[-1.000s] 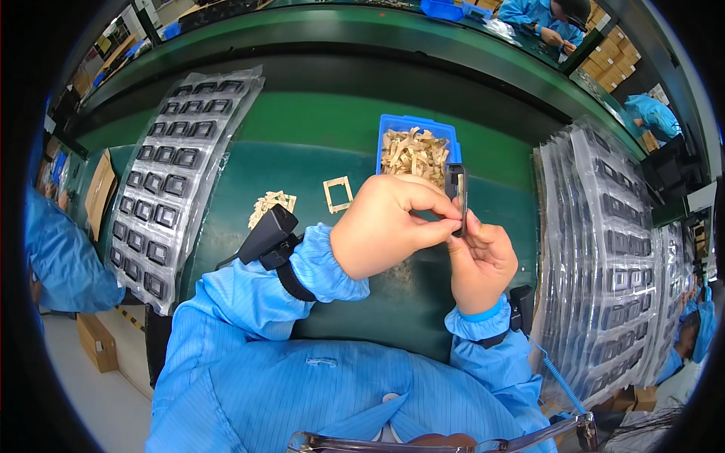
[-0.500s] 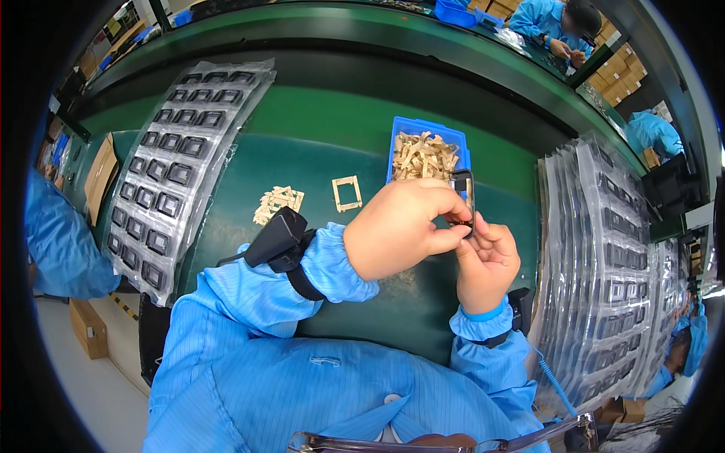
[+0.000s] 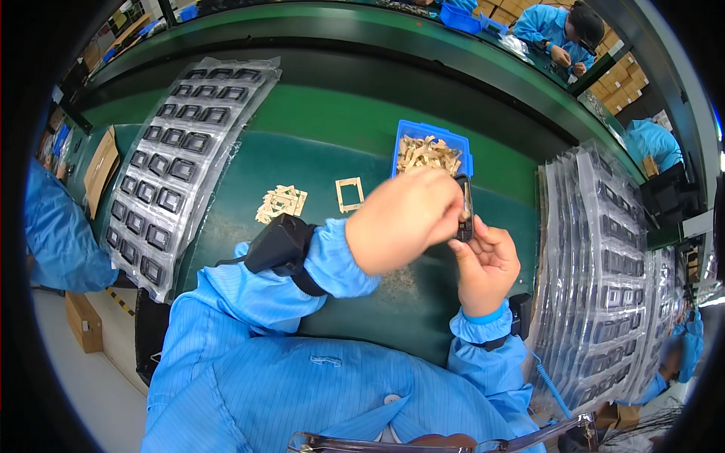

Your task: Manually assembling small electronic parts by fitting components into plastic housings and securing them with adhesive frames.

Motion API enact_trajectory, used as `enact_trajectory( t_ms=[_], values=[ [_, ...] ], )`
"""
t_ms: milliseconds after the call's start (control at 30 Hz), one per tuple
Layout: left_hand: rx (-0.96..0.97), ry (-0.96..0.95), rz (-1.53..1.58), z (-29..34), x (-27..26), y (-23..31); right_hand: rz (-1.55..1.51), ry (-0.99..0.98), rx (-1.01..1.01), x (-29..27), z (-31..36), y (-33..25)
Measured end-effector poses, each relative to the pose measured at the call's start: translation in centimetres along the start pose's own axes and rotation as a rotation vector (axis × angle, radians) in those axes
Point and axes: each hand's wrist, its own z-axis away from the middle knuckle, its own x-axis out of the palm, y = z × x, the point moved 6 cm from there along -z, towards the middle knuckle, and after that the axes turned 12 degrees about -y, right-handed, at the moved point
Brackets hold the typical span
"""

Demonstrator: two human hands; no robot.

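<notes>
Centrally, a small dark rectangular frame part [image 3: 464, 208] stands upright between both hands, above the green work mat [image 3: 355, 132]. It sits at the fingertips of the left hand [image 3: 404, 220] and just above the thumb of the right hand [image 3: 487, 264].

Far to the left of the left hand lies a long clear plastic tray of dark square parts [image 3: 177, 155], running diagonally. Nearer, just left of and beyond that hand, a loose pile of beige square frames [image 3: 282, 202] rests on the mat, and a single beige square frame [image 3: 349, 193] lies beside it. Directly beyond both hands sits a blue plastic bin of beige frames [image 3: 430, 151], touching neither hand. A black wrist-worn device [image 3: 281, 243] is strapped over the left blue sleeve. Well right of the right hand, stacked clear plastic trays of dark parts [image 3: 612, 264] stand along the mat's edge. Nothing lies between the hands and the bin.

The left hand is curled closed, its fingers pinching the dark part from the left side. The right hand is partly closed, with the thumb and fingers pressed against the part's lower right edge, steadying it.
</notes>
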Motion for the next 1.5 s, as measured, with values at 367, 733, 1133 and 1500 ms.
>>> enact_trajectory(
  t_ms=[367,733,1133,1500],
  values=[
    [-0.114,0.121,-0.32,-0.5,-2.4,-5.7,-0.077,0.114,0.251,-0.5,-1.0,-0.6],
    [0.036,-0.03,0.054,-1.0,-0.4,-2.2,-0.1,0.064,0.222,-0.3,-0.8,-0.3],
    [0.032,0.081,-0.361,-1.3,-1.2,-3.0,-0.099,0.154,0.296,-1.1,-1.0,-0.1],
    [-0.276,-0.326,0.645,-0.5,1.2,-1.9,-0.131,0.05,0.123,-0.1,-0.8,-0.7]
  ],
)
